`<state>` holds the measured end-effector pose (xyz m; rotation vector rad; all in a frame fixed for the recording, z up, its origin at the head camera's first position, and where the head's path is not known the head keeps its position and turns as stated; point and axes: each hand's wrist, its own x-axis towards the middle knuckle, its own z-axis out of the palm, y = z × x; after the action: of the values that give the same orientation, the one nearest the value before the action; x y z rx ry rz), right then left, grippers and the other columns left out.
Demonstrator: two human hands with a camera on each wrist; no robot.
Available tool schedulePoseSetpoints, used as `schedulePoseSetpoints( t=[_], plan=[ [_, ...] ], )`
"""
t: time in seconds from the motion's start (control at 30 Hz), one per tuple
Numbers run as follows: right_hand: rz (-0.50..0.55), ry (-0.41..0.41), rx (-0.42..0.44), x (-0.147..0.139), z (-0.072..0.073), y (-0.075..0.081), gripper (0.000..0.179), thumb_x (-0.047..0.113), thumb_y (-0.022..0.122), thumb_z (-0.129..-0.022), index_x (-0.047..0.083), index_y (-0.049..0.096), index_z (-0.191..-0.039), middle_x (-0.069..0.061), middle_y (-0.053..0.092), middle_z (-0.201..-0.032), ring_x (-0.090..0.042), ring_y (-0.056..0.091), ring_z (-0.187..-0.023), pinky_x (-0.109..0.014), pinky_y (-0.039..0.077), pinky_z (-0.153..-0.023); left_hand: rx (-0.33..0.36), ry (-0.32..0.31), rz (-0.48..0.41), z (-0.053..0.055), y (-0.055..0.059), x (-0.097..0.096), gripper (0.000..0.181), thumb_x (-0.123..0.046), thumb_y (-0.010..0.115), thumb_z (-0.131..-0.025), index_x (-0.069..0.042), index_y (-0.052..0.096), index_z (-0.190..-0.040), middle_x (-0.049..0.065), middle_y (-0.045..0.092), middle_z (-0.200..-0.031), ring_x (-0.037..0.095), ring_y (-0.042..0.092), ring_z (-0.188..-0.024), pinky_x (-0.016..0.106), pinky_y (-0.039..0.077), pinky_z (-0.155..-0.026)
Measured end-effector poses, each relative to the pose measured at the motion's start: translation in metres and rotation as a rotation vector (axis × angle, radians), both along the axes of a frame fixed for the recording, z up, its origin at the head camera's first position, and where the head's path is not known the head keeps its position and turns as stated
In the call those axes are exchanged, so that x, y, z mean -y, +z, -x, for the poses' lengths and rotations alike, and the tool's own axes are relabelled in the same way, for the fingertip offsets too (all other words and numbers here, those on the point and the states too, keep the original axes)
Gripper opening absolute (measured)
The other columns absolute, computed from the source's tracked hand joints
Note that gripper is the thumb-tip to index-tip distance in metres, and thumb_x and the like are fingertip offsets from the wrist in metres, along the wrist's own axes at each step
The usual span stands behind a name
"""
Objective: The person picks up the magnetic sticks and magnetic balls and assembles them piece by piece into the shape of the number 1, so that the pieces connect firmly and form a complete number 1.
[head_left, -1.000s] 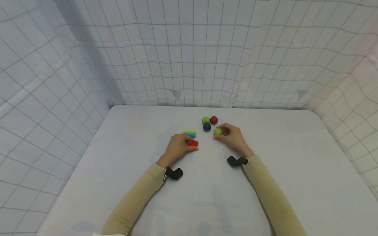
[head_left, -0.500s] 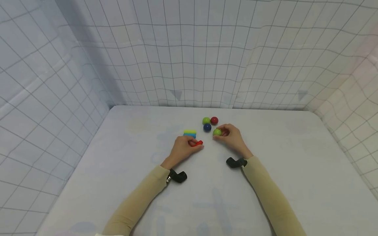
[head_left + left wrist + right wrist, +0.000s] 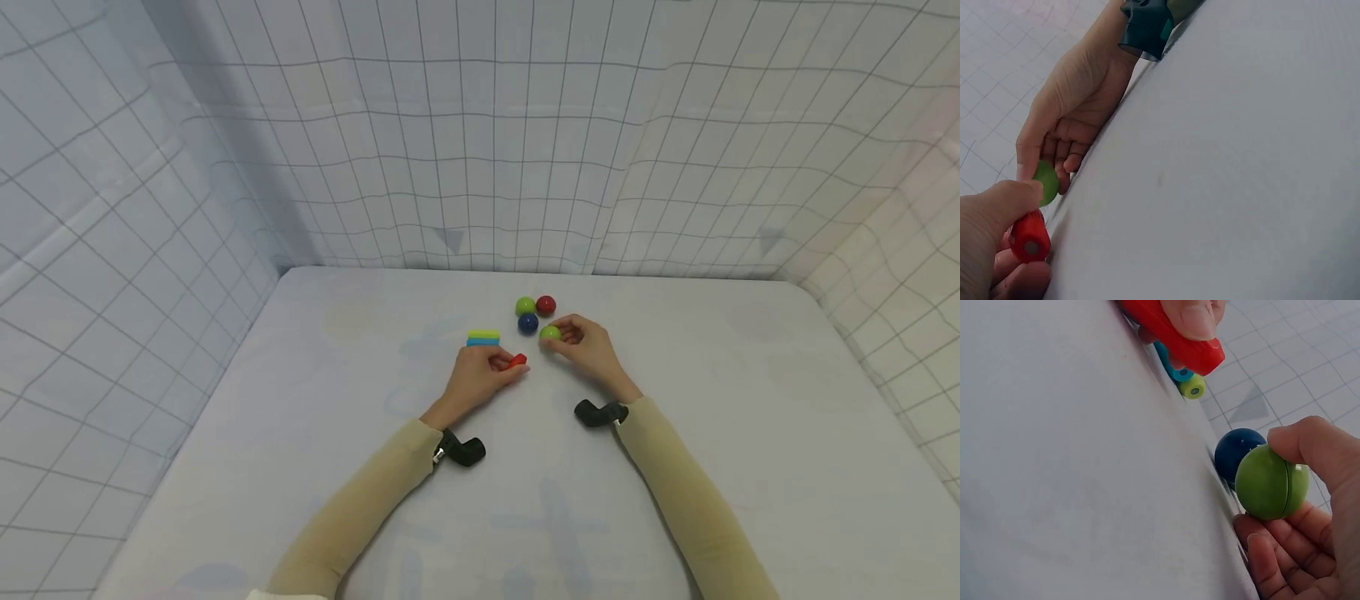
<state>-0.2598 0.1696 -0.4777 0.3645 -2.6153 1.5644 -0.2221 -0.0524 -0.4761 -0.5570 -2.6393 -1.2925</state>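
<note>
My left hand (image 3: pixel 478 375) pinches a short red stick (image 3: pixel 517 360), shaped like a stubby marker, between thumb and fingers. Its round end with a grey dot faces the left wrist view, and its faceted end (image 3: pixel 1211 359) points toward my right hand (image 3: pixel 592 352). That hand grips a glossy green ball (image 3: pixel 1263 484) with a seam round it, thumb on top and fingers beneath. The stick and the ball are a small gap apart in the head view. Just behind the held ball sits a dark blue ball (image 3: pixel 528 322).
A second green ball (image 3: pixel 525 305) and a red ball (image 3: pixel 546 304) cluster with the blue one on the white table (image 3: pixel 712 400). Beyond my left hand lie a blue stick (image 3: pixel 483 342) and a yellow-green stick (image 3: pixel 483 334), side by side. Gridded cloth walls (image 3: pixel 480 150) enclose the table.
My left hand has slid to the right with the red stick, closing in on my right hand. The right hand and green ball have barely shifted. The other balls and sticks stay put.
</note>
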Motion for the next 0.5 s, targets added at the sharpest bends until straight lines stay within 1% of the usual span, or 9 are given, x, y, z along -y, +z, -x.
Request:
schedulePoseSetpoints(
  t=[0.13,0.2,0.33,0.5],
  plan=[
    [-0.001,0.001,0.021,0.001,0.0,0.0,0.033,0.024,0.079,-0.08,0.006,0.067,-0.105,-0.005,0.065,-0.09,-0.018,0.06,-0.077,-0.025,0.048,-0.067,-0.003,0.027,0.058,0.0,0.0,-0.007,0.021,-0.029,0.077,-0.079,-0.009,0.069,-0.079,-0.007,0.061,-0.066,0.006,0.054,-0.062,0.022,0.044,-0.057],
    [0.001,0.003,0.023,0.001,-0.001,0.001,0.034,0.024,0.079,-0.08,0.005,0.068,-0.106,-0.005,0.066,-0.09,-0.018,0.06,-0.076,-0.025,0.048,-0.066,-0.014,0.041,0.076,0.0,0.0,-0.009,0.022,-0.029,0.077,-0.079,-0.01,0.067,-0.079,-0.006,0.059,-0.066,0.008,0.053,-0.062,0.023,0.043,-0.056],
    [-0.005,0.005,0.022,0.002,0.0,0.0,0.036,0.025,0.078,-0.081,0.006,0.068,-0.109,-0.005,0.065,-0.089,-0.018,0.059,-0.076,-0.026,0.048,-0.067,-0.021,0.071,0.07,0.001,-0.002,-0.013,0.023,-0.029,0.078,-0.079,-0.009,0.067,-0.081,-0.004,0.059,-0.069,0.009,0.053,-0.062,0.023,0.043,-0.057],
    [-0.006,0.021,0.011,0.001,-0.001,-0.001,0.035,0.023,0.076,-0.082,0.008,0.068,-0.113,-0.005,0.064,-0.09,-0.019,0.058,-0.077,-0.026,0.047,-0.068,-0.019,0.067,0.067,-0.001,-0.001,-0.017,0.026,-0.03,0.077,-0.08,-0.006,0.068,-0.086,-0.001,0.061,-0.074,0.01,0.054,-0.066,0.024,0.045,-0.06]
  ],
)
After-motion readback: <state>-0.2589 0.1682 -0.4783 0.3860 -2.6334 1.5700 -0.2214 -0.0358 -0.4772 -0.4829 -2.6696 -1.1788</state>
